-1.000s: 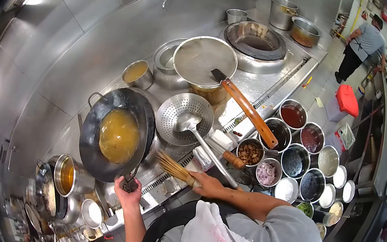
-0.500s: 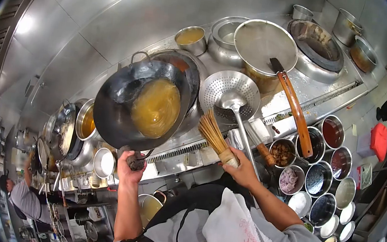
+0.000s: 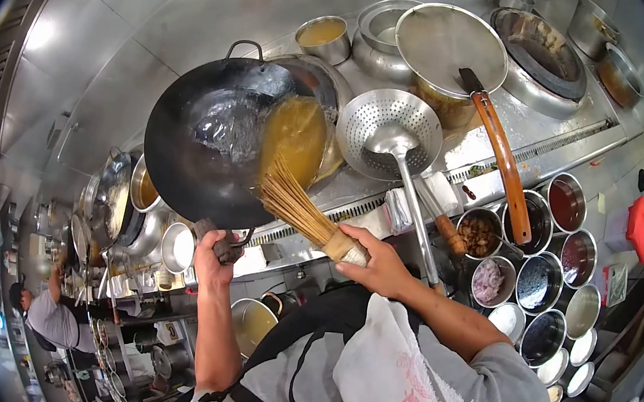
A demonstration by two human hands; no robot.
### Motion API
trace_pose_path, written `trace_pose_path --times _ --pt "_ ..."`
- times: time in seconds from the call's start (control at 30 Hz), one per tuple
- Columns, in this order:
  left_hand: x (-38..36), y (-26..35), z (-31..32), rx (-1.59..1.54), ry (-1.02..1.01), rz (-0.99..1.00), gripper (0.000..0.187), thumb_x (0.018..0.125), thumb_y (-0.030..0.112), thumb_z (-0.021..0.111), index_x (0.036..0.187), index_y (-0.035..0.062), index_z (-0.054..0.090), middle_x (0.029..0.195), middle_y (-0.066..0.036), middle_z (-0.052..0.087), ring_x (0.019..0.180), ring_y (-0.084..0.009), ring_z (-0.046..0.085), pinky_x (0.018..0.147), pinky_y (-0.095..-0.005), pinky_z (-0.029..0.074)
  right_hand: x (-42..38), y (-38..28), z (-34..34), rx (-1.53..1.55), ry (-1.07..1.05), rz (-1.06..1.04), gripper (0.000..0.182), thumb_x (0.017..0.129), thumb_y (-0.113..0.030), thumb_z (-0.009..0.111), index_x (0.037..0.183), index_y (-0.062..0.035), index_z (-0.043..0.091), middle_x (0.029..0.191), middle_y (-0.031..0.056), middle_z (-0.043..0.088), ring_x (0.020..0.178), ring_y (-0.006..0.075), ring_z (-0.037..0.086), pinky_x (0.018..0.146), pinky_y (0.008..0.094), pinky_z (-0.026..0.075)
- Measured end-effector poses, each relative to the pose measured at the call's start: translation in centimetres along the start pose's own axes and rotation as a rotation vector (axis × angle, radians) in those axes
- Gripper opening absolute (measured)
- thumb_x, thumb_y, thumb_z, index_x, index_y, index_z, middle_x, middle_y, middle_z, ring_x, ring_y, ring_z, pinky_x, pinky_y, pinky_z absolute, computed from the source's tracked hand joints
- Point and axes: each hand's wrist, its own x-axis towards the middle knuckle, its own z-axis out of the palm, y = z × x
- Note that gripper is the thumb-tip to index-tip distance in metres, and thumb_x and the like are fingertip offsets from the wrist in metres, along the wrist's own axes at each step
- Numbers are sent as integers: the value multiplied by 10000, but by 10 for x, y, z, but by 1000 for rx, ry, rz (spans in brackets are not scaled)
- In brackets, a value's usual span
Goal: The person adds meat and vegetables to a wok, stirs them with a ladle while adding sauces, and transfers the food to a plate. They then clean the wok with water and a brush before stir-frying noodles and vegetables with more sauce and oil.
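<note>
The wok [image 3: 189, 173] tips right, just left of the strainer [image 3: 362, 125], yellow liquid [image 3: 296, 133] pooled at its right rim. My left grip [image 3: 212, 258] clasps its handle [image 3: 227, 246]; my right grip [image 3: 375, 262] holds the bamboo brush [image 3: 297, 208], bristles at the liquid. I judge this pouring out; next calls for steady tilt and a sweep. Half a second ago the liquid sat more central, the brush apart.

A wok burner [image 3: 539, 57] marks this commercial kitchen.

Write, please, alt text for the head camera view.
A person's left hand holds a tilted, round black metal wok with yellow-brown liquid at one side; the right hand holds a tan bundled-stick brush near the liquid.
</note>
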Motion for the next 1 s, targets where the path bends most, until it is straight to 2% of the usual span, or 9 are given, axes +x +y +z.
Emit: trace_pose_path --times 0.07,0.17,0.5,0.57,0.63,0.67,0.7,0.77,1.0 --pt "5 -2 -4 -7 8 15 214 732 69 600 914 30 495 745 -111 592 654 -250 625 484 -385 523 2 -2 0 -2 -11 5 676 786 -186 709 1363 -10 404 1290 170 522 1184 250 524 998 323 388" --pt "8 -4 -5 58 39 75 172 745 152 606 850 25 558 757 -144 620 639 -264 610 540 -375 516 6 4 3 6 -14 -30 662 787 -181 702 1358 -13 411 1254 167 542 1137 250 551 969 322 410" --pt "-10 19 -5 153 46 170 207 727 99 582 903 -3 539 748 -133 595 639 -262 610 543 -378 522 22 9 -1 69 12 -90 632 800 -181 689 1344 -2 421 1259 172 541 1141 253 550 966 323 412" --pt "-14 25 0 124 65 184 228 718 82 568 923 -12 538 744 -134 588 626 -259 605 547 -365 526 36 7 -3 27 2 -94 638 797 -246 685 1338 -17 437 1265 185 546 1151 278 553 968 337 415" --pt "-25 36 9 195 58 304 222 722 72 549 923 -22 541 735 -133 584 618 -255 603 552 -353 527 57 1 -1 -53 -3 -48 639 800 -260 691 1338 -20 442 1220 176 569 1114 254 567 954 322 421" --pt "-31 43 13 189 21 271 387 679 11 535 1062 -16 491 808 -115 562 624 -240 589 583 -358 531 70 -2 1 -137 -3 -1 641 803 -274 696 1337 -22 446 1175 168 592 1078 231 580 941 308 428" --pt "-34 47 14 189 37 272 387 679 11 535 1062 -16 491 808 -115 562 624 -240 589 583 -358 531 85 -5 5 -133 -18 -2 641 803 -274 696 1337 -22 446 1175 168 592 1078 231 580 941 308 428" --pt "-36 53 19 265 40 287 390 680 5 533 1066 -20 485 805 -114 563 625 -238 590 581 -360 531 114 -9 15 -277 -80 34 640 772 -318 643 1329 -57 467 1141 217 613 1041 371 593 892 404 463" --pt "-89 25 59 560 231 457 436 699 -4 594 1114 2 464 866 -73 559 745 -153 556 679 -279 475 119 11 55 -338 -73 -89 602 782 -272 627 1339 -102 472 1032 224 626 933 403 606 834 462 474"
